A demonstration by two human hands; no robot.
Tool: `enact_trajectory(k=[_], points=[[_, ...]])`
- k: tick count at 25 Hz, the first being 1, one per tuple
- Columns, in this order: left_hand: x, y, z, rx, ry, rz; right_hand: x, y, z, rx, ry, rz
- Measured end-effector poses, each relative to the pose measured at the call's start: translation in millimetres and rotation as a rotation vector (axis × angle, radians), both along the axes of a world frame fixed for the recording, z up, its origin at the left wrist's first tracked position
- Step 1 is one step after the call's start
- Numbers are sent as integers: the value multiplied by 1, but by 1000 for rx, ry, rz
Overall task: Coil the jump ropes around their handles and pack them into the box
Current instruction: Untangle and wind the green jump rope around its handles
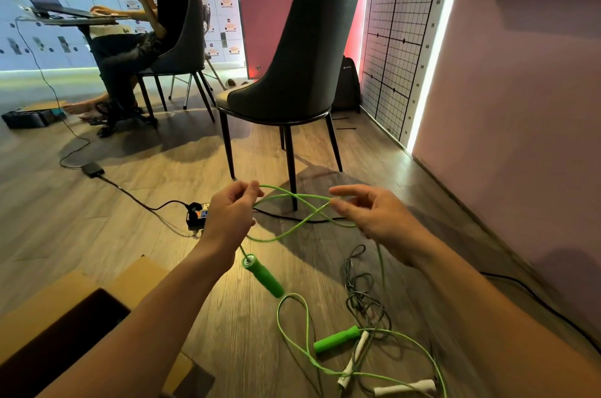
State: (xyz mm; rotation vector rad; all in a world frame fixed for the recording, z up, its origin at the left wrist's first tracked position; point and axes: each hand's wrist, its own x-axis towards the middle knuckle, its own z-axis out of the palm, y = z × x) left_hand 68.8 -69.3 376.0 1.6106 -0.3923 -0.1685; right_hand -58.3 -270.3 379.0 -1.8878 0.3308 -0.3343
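Wood floor (pixel 130 235) | L hand (pixel 232 213) pinches green rope (pixel 312 197) | R hand (pixel 369 217): rope btwn fingertips (pixel 336 192) (loose)

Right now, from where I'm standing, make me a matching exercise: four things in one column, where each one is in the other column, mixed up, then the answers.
Things
1. left hand
2. green handle on the floor
3. white handles
4. cardboard box

Places
A. lower left, flaps open
B. beside the tip of a white handle
C. on the floor, right of centre, closest to the bottom edge
D. gripping the green rope, with a second green handle on the rope below it

Pairs: 1-D, 2-B, 3-C, 4-A
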Motion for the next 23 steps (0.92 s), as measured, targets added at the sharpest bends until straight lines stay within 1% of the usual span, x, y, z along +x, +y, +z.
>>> enact_trajectory(k=[2, 4, 6, 7, 9, 11, 12, 13, 14, 16, 17, 18, 20, 21, 22, 23], points=[[7, 2, -4, 33, 27, 89, -2, -10, 6, -152, -81, -153], [12, 6, -2, 2, 77, 172, -6, -24, 13, -272, -100, -395], [17, 11, 1, -69, 139, 230, -16, -43, 15, -324, -21, -639], [19, 14, 2, -104, 166, 230, -22, -51, 14, -324, 33, -704], [20, 17, 2, -149, 203, 194, -30, -61, 4, -282, 149, -727], [15, 13, 2, -163, 200, 117, -29, -67, -10, -328, 293, -663], [12, 10, 2, -160, 181, 63, -26, -65, -13, -408, 387, -618], [7, 7, 2, -145, 147, 0, -22, -61, -14, -505, 428, -578], [2, 3, 3, -115, 101, -66, -18, -53, -12, -545, 395, -542], [-7, -5, 3, -53, 7, -193, -11, -31, -4, -448, 150, -408], [-12, -9, 2, -27, -25, -249, -8, -16, 1, -381, 41, -273], [-16, -13, 2, -4, -46, -294, -6, -2, 5, -332, -1, -126], [-22, -19, 2, 26, -62, -346, -1, 19, 5, -296, 7, 121], [-24, -20, 2, 27, -62, -351, 1, 26, 5, -262, 26, 193], [-24, -20, 3, 21, -55, -343, 1, 32, 7, -183, 35, 241], [-23, -18, 4, 5, -37, -320, 1, 35, 9, -49, 48, 266]])
